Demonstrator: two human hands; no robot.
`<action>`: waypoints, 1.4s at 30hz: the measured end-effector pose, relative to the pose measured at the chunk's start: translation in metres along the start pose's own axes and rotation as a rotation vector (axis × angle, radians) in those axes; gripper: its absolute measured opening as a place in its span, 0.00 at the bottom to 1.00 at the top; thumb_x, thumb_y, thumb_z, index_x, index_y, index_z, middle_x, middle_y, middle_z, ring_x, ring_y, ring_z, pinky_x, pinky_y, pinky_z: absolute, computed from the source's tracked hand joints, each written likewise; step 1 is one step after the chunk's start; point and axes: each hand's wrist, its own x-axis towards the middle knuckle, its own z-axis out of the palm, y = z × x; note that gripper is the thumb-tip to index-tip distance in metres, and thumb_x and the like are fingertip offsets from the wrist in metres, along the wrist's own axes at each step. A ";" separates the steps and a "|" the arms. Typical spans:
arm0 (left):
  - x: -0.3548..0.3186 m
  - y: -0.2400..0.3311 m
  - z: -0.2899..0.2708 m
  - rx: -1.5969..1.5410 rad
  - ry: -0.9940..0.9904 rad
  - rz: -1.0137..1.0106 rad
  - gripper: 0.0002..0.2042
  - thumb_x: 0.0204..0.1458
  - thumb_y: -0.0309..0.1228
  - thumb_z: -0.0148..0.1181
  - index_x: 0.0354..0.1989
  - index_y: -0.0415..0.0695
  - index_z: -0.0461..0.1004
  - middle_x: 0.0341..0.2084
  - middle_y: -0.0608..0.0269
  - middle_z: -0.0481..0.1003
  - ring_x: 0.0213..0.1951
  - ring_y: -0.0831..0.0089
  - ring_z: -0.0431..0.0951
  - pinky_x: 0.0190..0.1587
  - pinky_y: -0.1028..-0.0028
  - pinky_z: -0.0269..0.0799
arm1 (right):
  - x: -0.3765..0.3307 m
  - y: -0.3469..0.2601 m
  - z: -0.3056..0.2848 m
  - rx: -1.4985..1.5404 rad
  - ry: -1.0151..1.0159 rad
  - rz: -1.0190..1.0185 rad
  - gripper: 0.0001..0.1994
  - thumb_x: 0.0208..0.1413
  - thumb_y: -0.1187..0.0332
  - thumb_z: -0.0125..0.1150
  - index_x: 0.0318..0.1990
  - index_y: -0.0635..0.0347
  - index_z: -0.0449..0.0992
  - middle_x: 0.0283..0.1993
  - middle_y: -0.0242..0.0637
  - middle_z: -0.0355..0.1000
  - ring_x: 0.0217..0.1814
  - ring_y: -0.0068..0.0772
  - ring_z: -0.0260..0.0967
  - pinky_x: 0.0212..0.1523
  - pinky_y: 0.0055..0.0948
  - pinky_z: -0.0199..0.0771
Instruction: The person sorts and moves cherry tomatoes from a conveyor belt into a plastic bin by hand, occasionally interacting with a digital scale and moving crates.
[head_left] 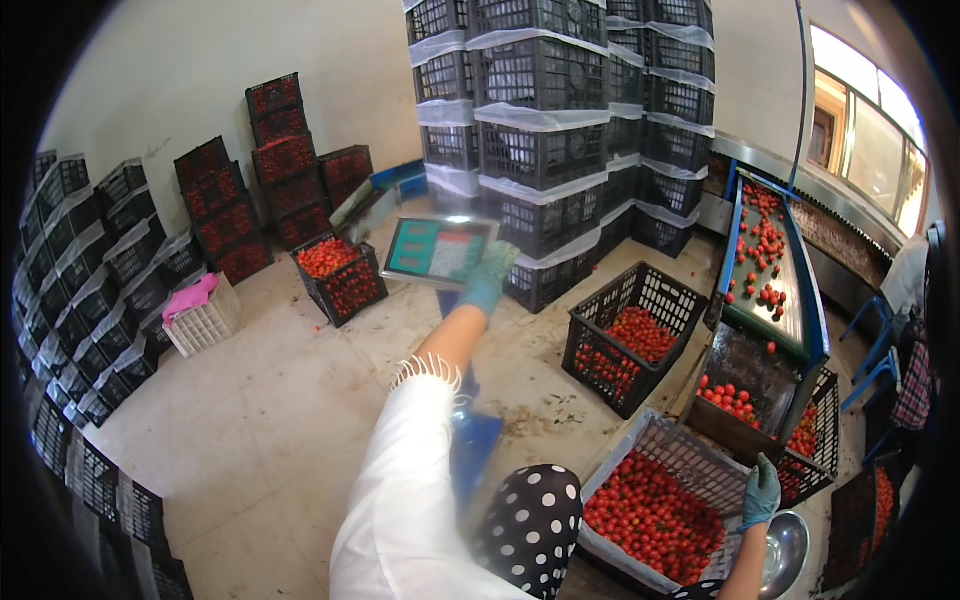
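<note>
My left hand (487,278), in a teal glove, is at the right edge of a scale display (425,250) with a teal face. Its fingers are closed around that edge, slightly blurred. My right hand (762,492), gloved alike, has its fingers bent over the lower corner of the chute's end board (722,425). Small red tomatoes (728,398) are banked up behind this board. Below it, a lined crate (612,545) is well filled with tomatoes (655,510). A metal bowl (787,552) lies beside my right wrist.
A conveyor (775,240) carrying tomatoes slopes down to the chute. Black crates (545,120) rise in tall stacks ahead, others (90,290) at left. Tomato crates (340,285), (635,340) stand on the floor. A blue platform (475,455) lies by my knee. Blue stools (880,365) stand right.
</note>
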 end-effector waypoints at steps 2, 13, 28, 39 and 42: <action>-0.002 -0.018 -0.020 -0.278 -0.125 0.034 0.30 0.55 0.30 0.35 0.70 0.48 0.43 0.70 0.66 0.41 0.71 0.63 0.36 0.70 0.59 0.27 | 0.001 -0.009 -0.002 -0.005 -0.018 0.030 0.15 0.54 0.75 0.53 0.50 0.66 0.73 0.48 0.45 0.73 0.49 0.36 0.72 0.51 0.29 0.71; -0.016 -0.043 -0.056 -0.629 -0.101 -0.010 0.30 0.51 0.27 0.42 0.67 0.51 0.52 0.67 0.60 0.50 0.69 0.57 0.44 0.70 0.60 0.34 | 0.001 0.017 0.005 0.092 0.016 0.009 0.16 0.55 0.76 0.52 0.51 0.67 0.72 0.49 0.45 0.72 0.50 0.36 0.71 0.51 0.28 0.71; -0.110 0.071 -0.226 -1.142 0.465 0.459 0.43 0.44 0.50 0.59 0.66 0.39 0.51 0.68 0.46 0.42 0.70 0.52 0.38 0.68 0.53 0.24 | -0.002 0.010 0.018 0.113 -0.008 -0.028 0.15 0.53 0.78 0.52 0.50 0.68 0.72 0.50 0.45 0.71 0.52 0.38 0.70 0.53 0.29 0.69; -0.099 0.185 -0.405 -1.818 0.315 0.314 0.34 0.55 0.49 0.51 0.63 0.38 0.56 0.66 0.44 0.49 0.68 0.49 0.46 0.68 0.52 0.36 | 0.004 0.018 0.012 0.092 0.013 -0.025 0.18 0.54 0.76 0.53 0.54 0.66 0.70 0.52 0.46 0.70 0.53 0.37 0.69 0.54 0.29 0.68; -0.111 0.208 -0.408 -1.799 0.326 0.298 0.33 0.55 0.48 0.51 0.63 0.38 0.55 0.66 0.44 0.50 0.67 0.50 0.48 0.67 0.52 0.38 | 0.004 0.018 0.008 0.016 0.018 -0.034 0.20 0.53 0.76 0.53 0.56 0.65 0.68 0.55 0.46 0.68 0.57 0.42 0.66 0.58 0.32 0.64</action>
